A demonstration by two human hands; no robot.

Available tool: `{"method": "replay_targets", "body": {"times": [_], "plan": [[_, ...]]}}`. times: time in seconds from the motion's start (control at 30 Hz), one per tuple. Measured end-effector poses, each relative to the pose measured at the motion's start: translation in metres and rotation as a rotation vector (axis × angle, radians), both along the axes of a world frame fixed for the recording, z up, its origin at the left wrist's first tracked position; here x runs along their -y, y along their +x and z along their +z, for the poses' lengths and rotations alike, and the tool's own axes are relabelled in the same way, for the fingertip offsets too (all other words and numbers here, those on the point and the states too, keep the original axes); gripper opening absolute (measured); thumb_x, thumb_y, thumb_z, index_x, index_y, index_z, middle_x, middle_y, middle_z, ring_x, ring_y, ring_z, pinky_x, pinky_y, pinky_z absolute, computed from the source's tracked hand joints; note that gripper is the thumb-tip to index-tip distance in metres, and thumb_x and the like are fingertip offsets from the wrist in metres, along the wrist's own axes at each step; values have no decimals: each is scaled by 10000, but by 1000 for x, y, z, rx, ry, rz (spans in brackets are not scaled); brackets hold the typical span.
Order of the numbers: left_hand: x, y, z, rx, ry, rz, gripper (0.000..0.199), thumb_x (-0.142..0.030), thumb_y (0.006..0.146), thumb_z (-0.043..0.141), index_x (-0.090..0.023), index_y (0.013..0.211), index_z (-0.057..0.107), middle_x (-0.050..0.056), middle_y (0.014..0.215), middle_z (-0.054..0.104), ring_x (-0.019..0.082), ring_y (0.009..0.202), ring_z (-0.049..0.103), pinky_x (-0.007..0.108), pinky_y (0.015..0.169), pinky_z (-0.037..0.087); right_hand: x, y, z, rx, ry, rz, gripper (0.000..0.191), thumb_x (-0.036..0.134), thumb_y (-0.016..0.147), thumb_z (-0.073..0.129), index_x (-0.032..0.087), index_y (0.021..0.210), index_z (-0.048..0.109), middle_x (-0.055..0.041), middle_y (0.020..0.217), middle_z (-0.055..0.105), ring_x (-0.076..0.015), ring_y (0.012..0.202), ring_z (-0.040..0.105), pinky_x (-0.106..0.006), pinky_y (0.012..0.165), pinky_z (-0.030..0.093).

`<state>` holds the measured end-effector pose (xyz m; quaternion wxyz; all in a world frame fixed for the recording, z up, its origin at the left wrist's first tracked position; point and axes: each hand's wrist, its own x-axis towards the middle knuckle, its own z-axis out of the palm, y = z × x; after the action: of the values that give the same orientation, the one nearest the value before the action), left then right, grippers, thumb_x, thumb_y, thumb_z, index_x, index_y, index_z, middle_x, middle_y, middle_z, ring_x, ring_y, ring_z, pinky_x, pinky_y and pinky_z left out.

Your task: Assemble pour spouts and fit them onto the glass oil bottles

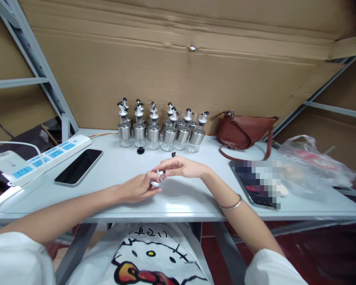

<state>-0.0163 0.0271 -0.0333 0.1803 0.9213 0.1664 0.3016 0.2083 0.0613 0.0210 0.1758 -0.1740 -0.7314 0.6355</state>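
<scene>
My left hand [138, 189] is closed around a pour spout [156, 183], a small grey-white bottle top with a black end, held just above the table front. My right hand [182, 167] comes in from the right with its fingertips pinched at the black end of that same spout. The fingers partly cover the spout. Beyond my hands stand several glass oil bottles [169, 136] with steel sleeves, in two rows, most showing grey spouts with black flaps. A black stopper [140, 150] lies before the bottles. Small black pieces [173, 154] show just past my right fingers.
On the left are a white power strip [56, 152], a charger [8, 163] with its cable, and a phone [79, 167]. To the right lie a brown bag [246, 130], a tablet-like device [252, 186] and a clear plastic bag [314, 166]. Cardboard [166, 75] backs the table.
</scene>
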Motion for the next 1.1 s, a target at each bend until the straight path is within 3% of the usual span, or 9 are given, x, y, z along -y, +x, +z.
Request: {"method": "replay_targets", "body": {"times": [0.13,0.33,0.47,0.67,0.73,0.8,0.9,0.97,1.1], "plan": [[2,1,2,37,-11,-10,117,-276,980,376,-254,1022,269,18,953,554,122,692,548,260,672,462,-1,3,-1,-19,-60,16,343,245,868,671,194,1207,659,-34,953,733,-113,897,665,-334,946,493],[2,-2,2,12,-28,-27,95,-276,978,357,-250,1006,270,-11,835,527,125,642,507,260,652,439,-4,4,-2,-16,-98,52,347,346,878,659,180,1182,674,-57,971,736,-138,908,671,-345,916,508],[2,-3,4,-4,-70,-62,81,-274,978,340,-247,985,263,29,914,559,135,714,540,279,696,454,-1,0,0,8,-81,104,396,368,902,628,184,1252,610,-65,1066,694,-124,918,645,-324,903,504],[-10,-6,2,154,-83,-111,221,-326,982,385,-274,1135,234,58,1025,563,172,874,593,356,797,478,4,-4,2,-82,-97,31,316,402,898,627,178,1119,610,5,862,611,-101,814,592,-304,859,478],[-25,-11,2,272,-74,-35,341,-423,949,444,-275,1182,243,67,1061,526,178,856,587,367,786,489,3,-2,3,-103,-123,-13,328,426,890,630,176,1099,598,16,823,589,-105,792,586,-312,850,465],[-43,-20,3,344,-62,178,317,-418,955,412,-255,1204,302,74,1072,514,175,836,573,372,805,490,1,1,4,-127,-148,-53,334,441,877,644,174,1072,591,24,777,569,-116,784,586,-313,828,455],[-71,-35,5,125,-51,543,353,-327,941,409,-196,1269,418,127,1228,519,245,1106,527,438,1016,393,-1,4,7,-174,-176,-82,334,439,854,674,172,1036,589,29,735,550,-127,770,573,-314,796,444],[-85,-43,4,5,-80,594,391,-287,924,399,-163,1289,467,146,1300,526,284,1219,466,473,1074,333,-1,5,9,-187,-185,-89,312,413,853,676,167,1023,590,30,720,550,-128,758,570,-317,786,445],[-95,-49,-1,-41,-142,580,334,-300,877,479,-154,1158,587,134,1156,623,302,1108,539,480,1005,386,0,4,13,-192,-197,-107,204,302,869,619,156,1008,581,16,701,618,-140,716,633,-330,768,478]]}}
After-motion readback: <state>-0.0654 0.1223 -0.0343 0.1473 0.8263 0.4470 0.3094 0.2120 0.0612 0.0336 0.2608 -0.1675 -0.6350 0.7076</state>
